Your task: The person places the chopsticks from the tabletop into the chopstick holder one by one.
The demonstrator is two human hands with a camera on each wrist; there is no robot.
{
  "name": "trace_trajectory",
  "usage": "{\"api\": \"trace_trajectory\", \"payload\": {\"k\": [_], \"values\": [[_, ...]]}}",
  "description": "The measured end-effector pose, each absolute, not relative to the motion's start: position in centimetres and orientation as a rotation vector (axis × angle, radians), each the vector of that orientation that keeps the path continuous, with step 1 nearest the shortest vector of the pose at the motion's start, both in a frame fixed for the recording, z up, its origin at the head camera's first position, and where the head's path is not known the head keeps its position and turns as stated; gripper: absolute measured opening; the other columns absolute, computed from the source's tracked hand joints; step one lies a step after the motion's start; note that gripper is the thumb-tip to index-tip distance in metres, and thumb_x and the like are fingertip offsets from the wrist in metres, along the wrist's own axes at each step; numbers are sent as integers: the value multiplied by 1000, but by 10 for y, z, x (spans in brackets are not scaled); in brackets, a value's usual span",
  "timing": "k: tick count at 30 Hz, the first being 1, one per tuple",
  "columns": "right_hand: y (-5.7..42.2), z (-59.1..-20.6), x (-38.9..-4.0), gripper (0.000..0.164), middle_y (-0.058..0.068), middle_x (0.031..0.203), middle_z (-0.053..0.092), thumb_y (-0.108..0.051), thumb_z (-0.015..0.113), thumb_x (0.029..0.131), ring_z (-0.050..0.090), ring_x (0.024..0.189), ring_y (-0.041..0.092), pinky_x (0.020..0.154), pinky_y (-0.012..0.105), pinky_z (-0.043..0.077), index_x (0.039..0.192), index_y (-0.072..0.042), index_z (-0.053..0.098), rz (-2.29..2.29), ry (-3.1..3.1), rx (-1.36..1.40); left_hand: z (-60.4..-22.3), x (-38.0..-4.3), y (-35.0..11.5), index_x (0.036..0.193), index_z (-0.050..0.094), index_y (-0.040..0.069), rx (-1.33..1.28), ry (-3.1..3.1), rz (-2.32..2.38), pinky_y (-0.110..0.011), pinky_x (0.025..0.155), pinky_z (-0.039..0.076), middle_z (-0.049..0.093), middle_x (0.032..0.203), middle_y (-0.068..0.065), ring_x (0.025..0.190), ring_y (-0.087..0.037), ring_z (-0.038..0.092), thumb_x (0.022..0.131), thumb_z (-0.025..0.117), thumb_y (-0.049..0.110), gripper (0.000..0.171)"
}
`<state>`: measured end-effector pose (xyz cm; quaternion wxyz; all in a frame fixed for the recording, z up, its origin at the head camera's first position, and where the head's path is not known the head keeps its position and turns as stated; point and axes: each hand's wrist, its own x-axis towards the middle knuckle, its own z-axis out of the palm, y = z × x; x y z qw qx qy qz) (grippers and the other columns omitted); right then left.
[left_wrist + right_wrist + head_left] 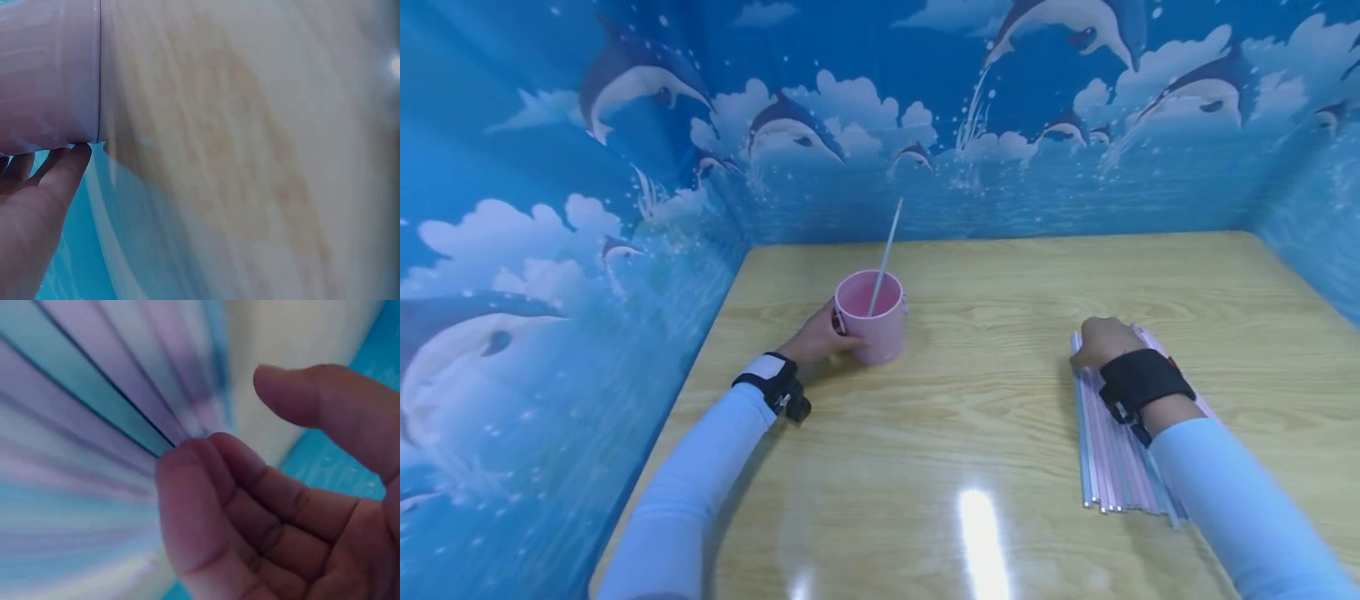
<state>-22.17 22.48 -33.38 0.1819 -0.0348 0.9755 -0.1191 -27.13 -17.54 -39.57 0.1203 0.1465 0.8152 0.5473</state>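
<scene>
On the table's left side stands a small pink bucket [883, 333] with a single pale straw [890, 237] leaning up out of it. My left hand [822, 335] grips the bucket's side, its thumb across the front; the fingers [65, 175] show against the wall in the left wrist view. To the right lies a flat row of straws [1112, 475] in pink, purple and blue. My right hand [1103, 340] is over the far ends of these straws. In the right wrist view, its bent fingertips [187, 487] meet the straws, while the thumb [300, 394] stands well apart.
The wood-grain table [970, 400] spans the space between bucket and straws. A blue dolphin-print curtain [865, 192] borders its back and left edges. Bright light reflects off the table's front [981, 542].
</scene>
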Motion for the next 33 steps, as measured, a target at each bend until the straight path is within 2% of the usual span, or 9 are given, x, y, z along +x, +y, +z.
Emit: {"api": "trace_trajectory", "payload": {"k": [4, 9, 13, 17, 22, 27, 33], "values": [[229, -348, -218, 18, 7, 57, 46, -15, 58, 66, 43, 49, 18, 41, 24, 35, 63, -2, 47, -363, 2776, -54, -391, -269, -176, 129, 23, 32, 415, 2364, 1592, -41, 102, 26, 35, 131, 4, 121, -18, 33, 58, 75, 27, 88], [220, -349, -220, 20, 5, 55, 43, -17, 59, 67, 41, 48, 18, 41, 24, 33, 58, -4, 46, -325, 2798, -24, -380, -263, -173, 130, 23, 29, 332, 2356, 1573, -41, 103, 25, 33, 133, 3, 122, -18, 31, 59, 75, 22, 89], [210, -348, -220, 18, 8, 56, 46, -16, 59, 67, 44, 50, 20, 42, 25, 36, 58, -3, 49, -270, 2835, -25, -376, -261, -173, 131, 22, 29, 315, 2376, 1550, -40, 104, 24, 33, 133, 3, 123, -18, 30, 61, 74, 21, 88], [195, -350, -214, 13, 12, 59, 51, -7, 52, 69, 47, 51, 23, 39, 28, 39, 56, -2, 52, -256, 2902, 8, -376, -260, -174, 131, 22, 28, 317, 2396, 1513, -40, 103, 25, 33, 133, 3, 123, -17, 30, 61, 74, 23, 87], [170, -353, -209, 23, 21, 69, 59, 0, 40, 75, 54, 57, 28, 40, 33, 44, 62, 3, 58, -189, 2996, 105, -377, -259, -175, 131, 22, 26, 303, 2395, 1507, -40, 103, 25, 33, 133, 2, 123, -18, 31, 60, 75, 25, 89], [158, -353, -208, 25, 25, 79, 60, -1, 38, 76, 58, 68, 33, 47, 35, 47, 70, 6, 60, -108, 3049, 129, -375, -259, -173, 131, 22, 26, 298, 2376, 1541, -41, 103, 24, 33, 133, 2, 123, -19, 30, 59, 75, 24, 90], [168, -345, -212, 25, 26, 81, 59, -4, 38, 77, 58, 66, 32, 43, 34, 46, 71, 7, 60, -135, 3007, 161, -380, -263, -172, 130, 23, 30, 316, 2384, 1552, -42, 103, 24, 33, 133, 4, 123, -18, 30, 55, 76, 28, 91]]}}
